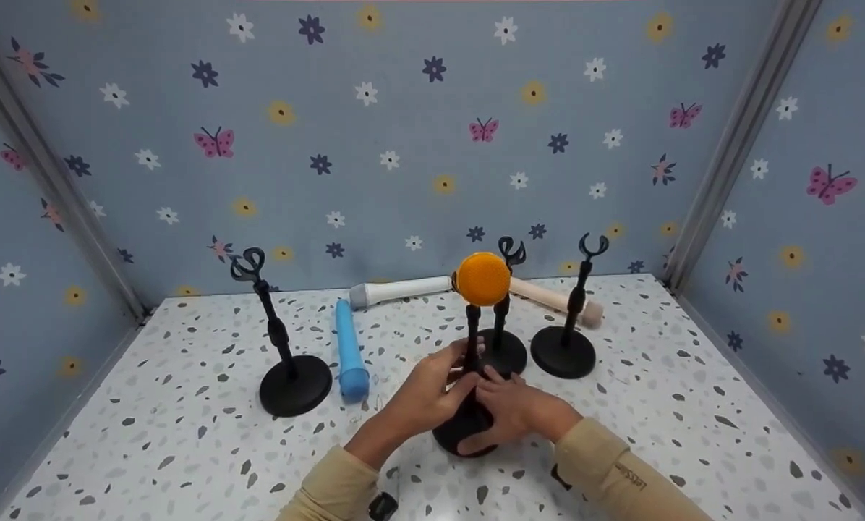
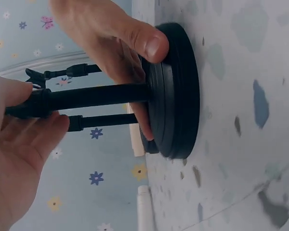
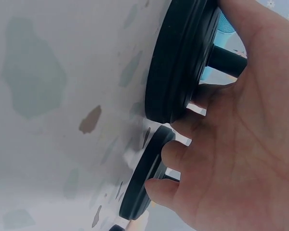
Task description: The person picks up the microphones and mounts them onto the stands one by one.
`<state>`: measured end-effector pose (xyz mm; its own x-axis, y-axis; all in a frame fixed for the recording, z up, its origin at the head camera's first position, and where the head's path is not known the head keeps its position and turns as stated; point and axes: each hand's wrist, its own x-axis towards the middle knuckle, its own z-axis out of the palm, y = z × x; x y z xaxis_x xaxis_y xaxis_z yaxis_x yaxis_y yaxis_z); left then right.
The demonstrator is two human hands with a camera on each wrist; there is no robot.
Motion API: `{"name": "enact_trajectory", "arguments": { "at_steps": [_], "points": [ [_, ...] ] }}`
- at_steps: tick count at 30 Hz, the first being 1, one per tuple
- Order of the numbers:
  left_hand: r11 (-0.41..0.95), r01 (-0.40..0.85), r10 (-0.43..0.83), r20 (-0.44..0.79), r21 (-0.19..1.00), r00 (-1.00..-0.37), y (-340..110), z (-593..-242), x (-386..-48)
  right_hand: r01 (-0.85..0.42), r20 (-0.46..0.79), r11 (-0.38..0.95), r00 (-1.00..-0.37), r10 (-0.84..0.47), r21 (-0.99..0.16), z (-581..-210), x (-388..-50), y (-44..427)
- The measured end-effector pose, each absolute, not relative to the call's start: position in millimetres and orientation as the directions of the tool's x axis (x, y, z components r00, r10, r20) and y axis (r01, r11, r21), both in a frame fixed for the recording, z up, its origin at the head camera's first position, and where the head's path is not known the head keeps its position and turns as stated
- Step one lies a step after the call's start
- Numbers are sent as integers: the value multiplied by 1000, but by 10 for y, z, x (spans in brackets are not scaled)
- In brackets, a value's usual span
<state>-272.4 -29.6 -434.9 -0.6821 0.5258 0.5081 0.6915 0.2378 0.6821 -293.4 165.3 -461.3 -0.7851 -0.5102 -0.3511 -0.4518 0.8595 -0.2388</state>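
A black microphone stand (image 1: 450, 436) stands at the front middle, with a microphone in its top whose orange round head (image 1: 484, 279) faces me; the microphone's handle is hidden. My left hand (image 1: 424, 394) grips the stand's pole, and in the left wrist view the thumb and fingers close around its thicker collar (image 2: 38, 102). Low on the same stand, my right hand (image 1: 513, 411) holds the round base (image 2: 178, 96), thumb on the near edge and fingers across the far side. The right wrist view shows its fingers (image 3: 188, 124) at the base's rim.
Three other black stands with bare clips are around: one at left (image 1: 295, 387), one just behind the held stand (image 1: 508, 353), one at right (image 1: 564, 353). A blue microphone (image 1: 349, 351), a white one (image 1: 407, 289) and a beige one (image 1: 544, 295) lie on the speckled table (image 1: 186, 434). Flowered panels enclose it.
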Motion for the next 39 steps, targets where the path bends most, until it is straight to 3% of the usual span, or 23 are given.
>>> {"name": "enact_trajectory", "arguments": {
  "at_steps": [14,27,39],
  "points": [
    [183,649,452,523,738,-723,-305,-4411,-2707,-442,-360,866,-788,-499,-233,-4608,-2916,1662],
    [255,660,457,514,706,-726,-295,-4388,-2696,-407,-388,877,-788,-479,-255,-4601,-2948,1674],
    [217,683,443,554,697,-705,-302,-4429,-2714,-420,-368,872,-791,-488,-252,-4612,-2925,1654]
  ]
}}
